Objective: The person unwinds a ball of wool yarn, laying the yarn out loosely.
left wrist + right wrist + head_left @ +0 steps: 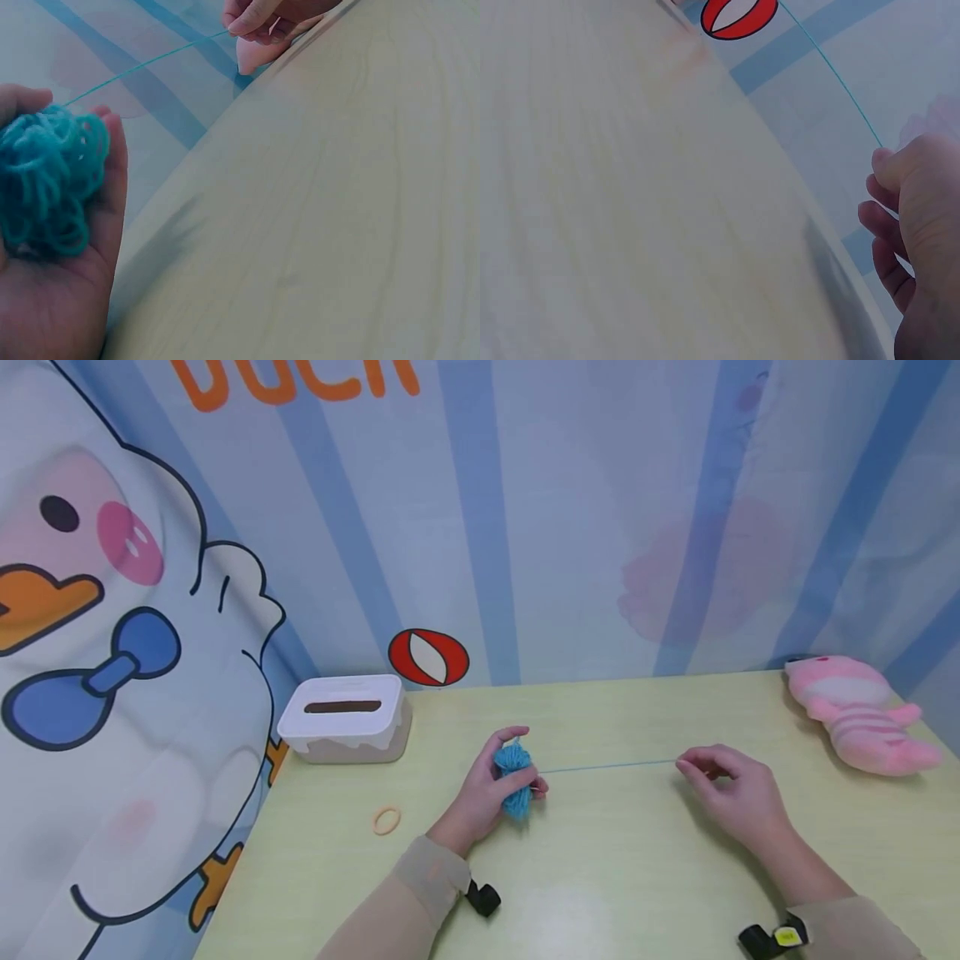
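Observation:
My left hand (483, 793) grips a bundle of blue yarn (516, 758) above the table, thumb across its middle. Loops of the yarn (56, 180) bulge over the palm in the left wrist view. A single taut strand (607, 767) runs from the bundle to my right hand (738, 789). Between thumb and forefinger the right hand (930, 217) pinches the strand's end, with its other fingers loosely curled. Part of the bundle is hidden behind the left thumb and fingers.
A white-lidded tissue box (345, 718) stands at the table's back left. Nearer lies a small peach-coloured ring (386, 820). At the back right is a pink plush toy (862, 714). A printed cloth backdrop (570, 527) rises behind the light wooden table (600, 877).

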Available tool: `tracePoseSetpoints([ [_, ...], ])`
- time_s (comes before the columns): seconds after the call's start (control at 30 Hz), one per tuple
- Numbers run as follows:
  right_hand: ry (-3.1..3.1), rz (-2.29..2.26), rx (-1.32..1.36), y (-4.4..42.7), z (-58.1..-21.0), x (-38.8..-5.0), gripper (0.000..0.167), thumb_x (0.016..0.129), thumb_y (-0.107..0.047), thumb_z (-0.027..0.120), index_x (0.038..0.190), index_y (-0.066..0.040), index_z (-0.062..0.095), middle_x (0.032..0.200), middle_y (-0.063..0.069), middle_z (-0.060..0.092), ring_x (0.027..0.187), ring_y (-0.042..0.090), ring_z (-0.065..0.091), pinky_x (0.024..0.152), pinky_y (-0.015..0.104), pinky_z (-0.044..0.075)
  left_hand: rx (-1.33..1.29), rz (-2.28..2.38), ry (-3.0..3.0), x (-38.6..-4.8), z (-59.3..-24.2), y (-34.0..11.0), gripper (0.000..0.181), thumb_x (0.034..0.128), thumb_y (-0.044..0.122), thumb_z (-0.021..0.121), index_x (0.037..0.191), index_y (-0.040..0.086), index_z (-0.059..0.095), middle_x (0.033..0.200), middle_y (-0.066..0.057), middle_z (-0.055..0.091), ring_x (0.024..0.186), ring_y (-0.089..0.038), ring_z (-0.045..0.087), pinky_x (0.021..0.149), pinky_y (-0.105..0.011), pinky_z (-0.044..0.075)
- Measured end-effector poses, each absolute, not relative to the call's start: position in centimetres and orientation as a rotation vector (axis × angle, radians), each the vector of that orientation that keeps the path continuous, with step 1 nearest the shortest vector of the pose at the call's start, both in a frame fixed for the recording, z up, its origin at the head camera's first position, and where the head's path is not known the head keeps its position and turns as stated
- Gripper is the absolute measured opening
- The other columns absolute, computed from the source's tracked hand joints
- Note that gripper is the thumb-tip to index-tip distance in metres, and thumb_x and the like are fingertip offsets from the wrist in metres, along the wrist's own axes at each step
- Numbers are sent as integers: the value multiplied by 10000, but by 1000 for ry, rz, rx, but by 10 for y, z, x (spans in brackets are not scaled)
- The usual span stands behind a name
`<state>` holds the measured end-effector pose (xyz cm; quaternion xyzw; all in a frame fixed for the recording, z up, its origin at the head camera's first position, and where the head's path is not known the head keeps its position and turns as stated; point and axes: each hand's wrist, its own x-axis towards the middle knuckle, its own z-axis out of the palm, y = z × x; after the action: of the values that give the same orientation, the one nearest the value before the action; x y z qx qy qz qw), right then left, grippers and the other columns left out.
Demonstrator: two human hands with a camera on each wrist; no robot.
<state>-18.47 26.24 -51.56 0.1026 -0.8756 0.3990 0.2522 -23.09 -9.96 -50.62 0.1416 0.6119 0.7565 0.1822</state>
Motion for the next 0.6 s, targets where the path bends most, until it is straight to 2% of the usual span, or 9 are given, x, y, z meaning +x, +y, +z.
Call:
tracePoseSetpoints([
  [0.13,-2368,1068,285,265,-517,-185,180,892,16,870,1025,-95,823,906,84,797,820,-141,577,750,52,491,423,2106,1721,-232,-507,-101,514,1115,81,612,1588,23,421,1043,-19,633,800,-148,671,763,-267,625],
  [0.27,-2359,1067,312,266,-517,-188,188,884,35,868,1026,-80,821,903,89,792,803,-126,581,742,60,499,426,2093,1736,-234,-509,-102,401,1123,110,611,1462,-44,461,1111,22,675,801,-157,606,692,-245,550],
  [0.4,-2363,1063,329,267,-517,-189,187,886,36,865,1029,-77,823,899,90,791,790,-114,581,732,68,500,412,2112,1699,-237,-510,-103,474,1126,150,606,1523,-31,420,1112,-11,682,866,-174,624,727,-258,563],
  [0.6,-2362,1063,300,273,-519,-193,174,894,28,861,1034,-67,821,893,100,795,790,-139,582,735,52,497,426,2130,1617,-241,-512,-103,585,1134,170,559,1662,20,355,1157,-90,566,901,-164,714,855,-301,659],
])
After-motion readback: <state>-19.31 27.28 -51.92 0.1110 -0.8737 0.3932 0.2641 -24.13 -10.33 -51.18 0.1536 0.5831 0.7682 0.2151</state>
